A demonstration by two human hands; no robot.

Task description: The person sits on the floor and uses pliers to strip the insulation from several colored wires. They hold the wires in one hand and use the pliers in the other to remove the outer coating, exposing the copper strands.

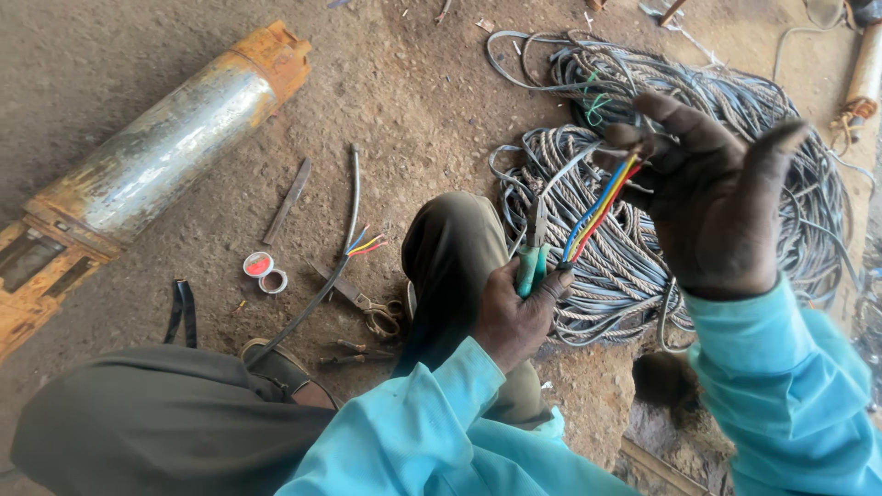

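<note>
Judged partway through: outer sheath already off the cable end, with blue, yellow and red cores [597,209] fanned bare between both hands; inner insulation apparently still on, conductors not yet exposed. Right hand [712,207], at two o'clock, fingers curled and pinching the cable just above the cores. Left hand [514,312], near centre, fist wrapped round green-handled pliers [533,257], jaws up towards the cores. No packages or signs; only two small tape rolls [265,272], red and pale, at nine o'clock. Grey cable coil [643,174] behind, rusty cylindrical pump [156,156] at ten o'clock.
</note>
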